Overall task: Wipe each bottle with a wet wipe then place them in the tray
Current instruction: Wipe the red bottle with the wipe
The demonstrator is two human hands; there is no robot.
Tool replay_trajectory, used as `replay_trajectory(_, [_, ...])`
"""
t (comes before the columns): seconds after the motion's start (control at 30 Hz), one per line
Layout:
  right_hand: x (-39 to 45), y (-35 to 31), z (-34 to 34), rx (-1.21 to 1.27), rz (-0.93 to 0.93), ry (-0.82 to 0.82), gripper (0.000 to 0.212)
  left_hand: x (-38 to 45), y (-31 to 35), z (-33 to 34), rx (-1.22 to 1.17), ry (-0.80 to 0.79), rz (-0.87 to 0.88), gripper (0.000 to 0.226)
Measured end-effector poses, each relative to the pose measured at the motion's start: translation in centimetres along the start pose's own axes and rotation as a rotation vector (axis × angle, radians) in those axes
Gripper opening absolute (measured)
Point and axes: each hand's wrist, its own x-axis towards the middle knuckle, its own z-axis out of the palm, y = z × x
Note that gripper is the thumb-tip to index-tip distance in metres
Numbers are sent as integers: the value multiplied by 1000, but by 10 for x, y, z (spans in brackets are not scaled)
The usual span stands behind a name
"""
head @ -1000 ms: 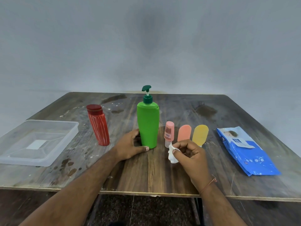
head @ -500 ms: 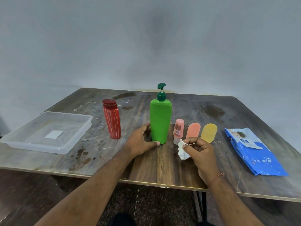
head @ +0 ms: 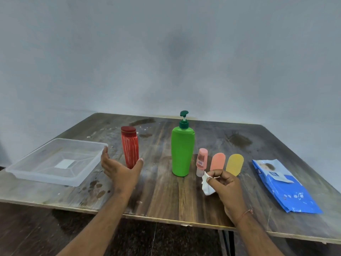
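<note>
Crumpled white wipe (head: 207, 185), perhaps damp.

Two bare forearms, no sleeves, thin reddish thread band (head: 246, 213) around the right wrist

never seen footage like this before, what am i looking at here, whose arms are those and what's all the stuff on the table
The camera is worn on a person's head and looks down at their own two bare hands; no robot is involved. On the wooden table stand a red bottle, a green pump bottle, a small pink bottle, then an orange one and a yellow one. An empty clear tray sits at the left and a blue wipes pack at the right. The left hand is open beside the red bottle, holding nothing. The right hand pinches a white wet wipe.
</note>
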Motion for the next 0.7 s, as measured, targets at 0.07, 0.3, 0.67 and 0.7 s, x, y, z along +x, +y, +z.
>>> replay_trajectory(0.07, [0,-1,-1,7,3,7,17,16,-1,-2,-8,-103,-64,137])
replay_trajectory(0.3, [0,0,0,8,18,10,18,24,-2,4,-9,-252,-117,75])
replay_trajectory(0.67, [3,5,-2,-21,17,-8,19,14,3,2,-253,-206,-170,42])
replay_trajectory(0.7, [3,4,-1,-25,16,-11,19,12,4,3,-341,-226,-207,40])
